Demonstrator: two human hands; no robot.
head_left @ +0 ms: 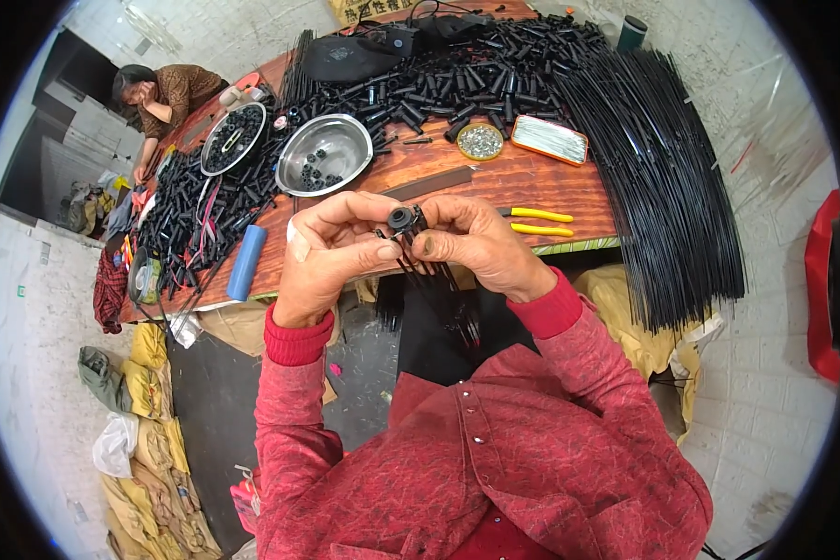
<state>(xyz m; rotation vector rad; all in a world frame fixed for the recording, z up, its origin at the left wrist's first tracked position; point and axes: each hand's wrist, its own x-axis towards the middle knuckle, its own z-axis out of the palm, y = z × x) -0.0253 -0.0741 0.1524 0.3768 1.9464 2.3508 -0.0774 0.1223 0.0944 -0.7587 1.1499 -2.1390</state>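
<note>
Item 1. Black ringed piece (pixel 400 218), one, in my hands. It is raised between my two grips, in front of my chest and off the near edge of the worktop (pixel 583 198). Its round, holed end faces up.

Item 2. Thin black strips (pixel 450 308), several, hanging below the piece. Their long axis runs downward and slightly to my right, over my lap. My fingers cover where they meet the piece, so I cannot tell whether they are fixed to it or only held with it.

Item 3. Left grip (pixel 322 254): thumb and fingertips pinching the ringed piece from its left, thumb tip on the near side.

Item 4. Right grip (pixel 487 245): thumb and forefinger pressed together on the piece's right side. Neither hand is the nearer; both touch it, and the piece lies inward of each, directly between the fingertips.

Item 5. Pliers (pixel 543 230), yellow-handled, on the worktop just beyond my right grip, handles pointing right.

Item 6. Dark flat bar (pixel 431 184), lying slantwise beyond both hands.

Item 7. Metal bowl (pixel 351 157), small black parts inside, beyond my left grip.

Item 8. Round dish (pixel 481 158) and orange-edged tray (pixel 549 157), small metal bits in the first, side by side.

Item 9. Blue cylinder (pixel 246 263), left of my left grip.

Item 10. Black tubes (pixel 457 89), heaped along the far side.
</note>
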